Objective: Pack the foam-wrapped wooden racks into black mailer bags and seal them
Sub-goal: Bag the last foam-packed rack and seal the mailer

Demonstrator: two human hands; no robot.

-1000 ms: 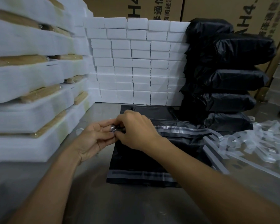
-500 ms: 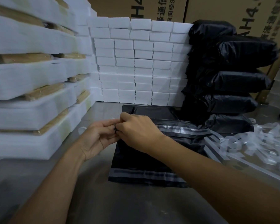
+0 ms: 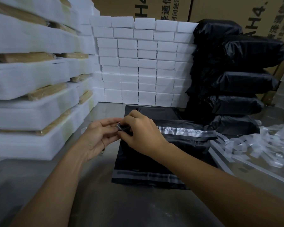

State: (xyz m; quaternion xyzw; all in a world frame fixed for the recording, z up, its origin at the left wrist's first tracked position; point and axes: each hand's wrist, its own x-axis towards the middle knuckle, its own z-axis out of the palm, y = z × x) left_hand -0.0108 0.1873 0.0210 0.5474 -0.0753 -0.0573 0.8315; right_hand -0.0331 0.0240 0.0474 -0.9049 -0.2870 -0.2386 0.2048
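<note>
Grey steel tabletop (image 3: 129,207) lies beneath my fingers. My left hand (image 3: 97,138) and right hand (image 3: 141,135) pinch closed on the flat black plastic mailer bag's (image 3: 154,154) corner between them, probably to start its seal strip.

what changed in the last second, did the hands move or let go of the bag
Almost nothing. Both the left hand and right hand keep pinching the corner of the mailer bag, neither letting go. The foam-wrapped racks and packed bags stayed put.

Foam-wrapped racks (image 3: 31,95) stacked left, foam blocks (image 3: 143,63) behind, packed bags (image 3: 233,76) piled right, flat mailers (image 3: 154,161) on the table (image 3: 105,207).
</note>
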